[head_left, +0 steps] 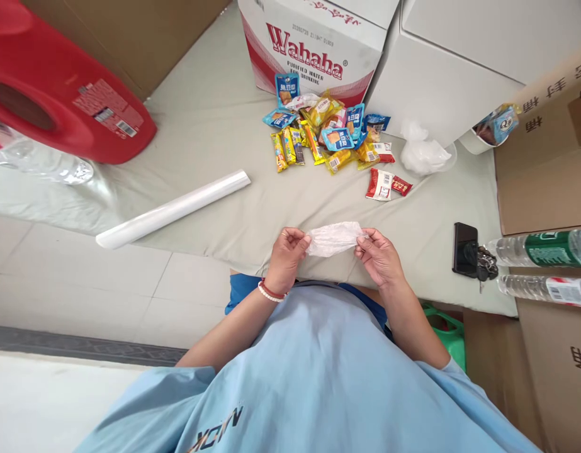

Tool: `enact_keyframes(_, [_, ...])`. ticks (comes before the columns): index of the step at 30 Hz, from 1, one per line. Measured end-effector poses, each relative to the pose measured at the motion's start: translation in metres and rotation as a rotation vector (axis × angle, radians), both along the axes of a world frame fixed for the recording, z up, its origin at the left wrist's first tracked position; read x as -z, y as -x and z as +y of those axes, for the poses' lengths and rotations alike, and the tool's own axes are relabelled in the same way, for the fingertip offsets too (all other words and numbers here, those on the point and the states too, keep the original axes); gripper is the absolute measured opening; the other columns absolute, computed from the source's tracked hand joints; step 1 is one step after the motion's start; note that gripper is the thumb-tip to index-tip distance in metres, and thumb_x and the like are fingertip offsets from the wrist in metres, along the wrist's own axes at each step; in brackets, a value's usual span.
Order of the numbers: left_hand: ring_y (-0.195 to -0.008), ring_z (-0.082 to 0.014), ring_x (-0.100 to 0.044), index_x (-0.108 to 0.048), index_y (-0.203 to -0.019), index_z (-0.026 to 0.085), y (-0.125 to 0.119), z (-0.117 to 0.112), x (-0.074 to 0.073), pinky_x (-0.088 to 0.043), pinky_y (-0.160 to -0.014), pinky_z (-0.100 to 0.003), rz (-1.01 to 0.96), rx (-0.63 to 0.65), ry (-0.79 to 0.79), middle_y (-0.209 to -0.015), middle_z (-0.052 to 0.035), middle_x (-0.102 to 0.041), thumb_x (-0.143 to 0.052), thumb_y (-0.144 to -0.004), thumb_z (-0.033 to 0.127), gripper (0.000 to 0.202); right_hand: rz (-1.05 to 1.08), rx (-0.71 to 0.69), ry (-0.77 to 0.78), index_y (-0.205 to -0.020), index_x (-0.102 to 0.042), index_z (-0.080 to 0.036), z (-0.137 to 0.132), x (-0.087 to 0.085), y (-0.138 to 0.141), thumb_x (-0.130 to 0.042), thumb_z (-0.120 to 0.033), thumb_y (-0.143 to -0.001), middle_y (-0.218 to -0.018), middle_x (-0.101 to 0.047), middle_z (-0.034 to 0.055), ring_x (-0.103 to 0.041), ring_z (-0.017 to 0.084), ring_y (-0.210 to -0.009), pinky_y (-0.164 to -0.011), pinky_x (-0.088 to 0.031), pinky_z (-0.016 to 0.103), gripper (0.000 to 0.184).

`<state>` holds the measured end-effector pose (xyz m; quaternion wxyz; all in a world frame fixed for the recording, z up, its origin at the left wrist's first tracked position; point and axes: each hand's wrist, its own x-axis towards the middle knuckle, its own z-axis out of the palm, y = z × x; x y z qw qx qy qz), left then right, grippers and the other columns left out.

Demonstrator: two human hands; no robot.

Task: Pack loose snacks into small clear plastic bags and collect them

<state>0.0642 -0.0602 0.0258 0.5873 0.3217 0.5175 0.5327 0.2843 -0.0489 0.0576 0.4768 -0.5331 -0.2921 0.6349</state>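
Note:
Between my two hands, just in front of my body, a crinkled thin white sheet (335, 239) is stretched sideways. Thumb and fingers of my left hand (287, 253) pinch its left end. At the other end, my right hand (379, 255) pinches a more see-through corner. Whether the sheet is plastic or paper I cannot tell. Beyond my hands lies a pile of small wrapped snacks (325, 129) in blue, yellow and red packets. A red and white packet (379, 185) lies nearer on the pale cloth (271, 207).
A white roll (174, 209) lies to the left, near a large red jug (68, 88). Behind the snacks stands a Wahaha carton (313, 47). White plastic bags (425, 156) sit to the right. A phone (465, 249), keys (486, 264) and water bottles (545, 249) are at the right edge.

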Motion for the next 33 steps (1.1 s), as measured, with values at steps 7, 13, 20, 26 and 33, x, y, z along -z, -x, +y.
enact_keyframes(7, [-0.12,-0.031,-0.057,-0.07,-0.113,0.023,-0.011,-0.007,-0.01,-0.042,-0.108,-0.05,0.709,0.292,-0.514,-0.12,-0.0125,-0.066,-0.08,-0.081,0.055,0.046,-0.039,-0.005,0.022,-0.078,-0.065,-0.024,0.0,-0.003,0.001,-0.096,-0.045,-0.062,-0.065,-0.055,-0.0068,-0.042,0.007,-0.053,-0.049,-0.037,0.023,0.041])
enact_keyframes(13, [-0.076,-0.0177,-0.058,-0.075,-0.086,0.022,-0.019,-0.001,0.002,-0.046,-0.075,-0.032,0.379,0.318,-0.194,-0.084,-0.0039,-0.07,-0.071,-0.089,0.045,0.023,-0.057,-0.002,0.019,-0.072,-0.063,-0.023,-0.004,0.0,0.004,-0.095,-0.05,-0.064,-0.061,-0.051,-0.0068,-0.04,0.007,-0.052,-0.048,-0.033,0.023,0.043])
enact_keyframes(20, [-0.065,-0.0115,-0.048,-0.071,-0.079,0.018,-0.013,0.001,0.005,-0.038,-0.065,-0.026,0.116,0.213,0.055,-0.069,0.0022,-0.06,-0.077,-0.081,0.05,0.032,-0.026,0.022,0.042,-0.073,-0.061,-0.022,-0.004,0.007,-0.004,-0.095,-0.051,-0.063,-0.062,-0.052,-0.0064,-0.04,0.006,-0.052,-0.049,-0.034,0.02,0.046])
enact_keyframes(26, [-0.062,-0.0103,-0.045,-0.064,-0.077,0.021,-0.007,0.009,0.01,-0.037,-0.061,-0.025,-0.024,-0.053,0.083,-0.071,0.0033,-0.059,-0.077,-0.079,0.049,0.031,-0.119,-0.007,-0.059,-0.074,-0.061,-0.022,-0.003,0.008,-0.011,-0.091,-0.048,-0.07,-0.063,-0.051,-0.0067,-0.04,0.008,-0.055,-0.053,-0.035,0.023,0.04])
enact_keyframes(33, [-0.063,-0.0123,-0.05,-0.063,-0.083,0.022,-0.005,0.012,0.01,-0.041,-0.063,-0.026,0.022,-0.112,-0.017,-0.068,0.0032,-0.059,-0.075,-0.085,0.052,0.032,-0.622,-0.02,-0.255,-0.087,-0.065,-0.021,-0.006,0.011,-0.02,-0.074,-0.045,-0.088,-0.077,-0.062,-0.002,-0.053,0.013,-0.067,-0.065,-0.044,0.028,0.026])
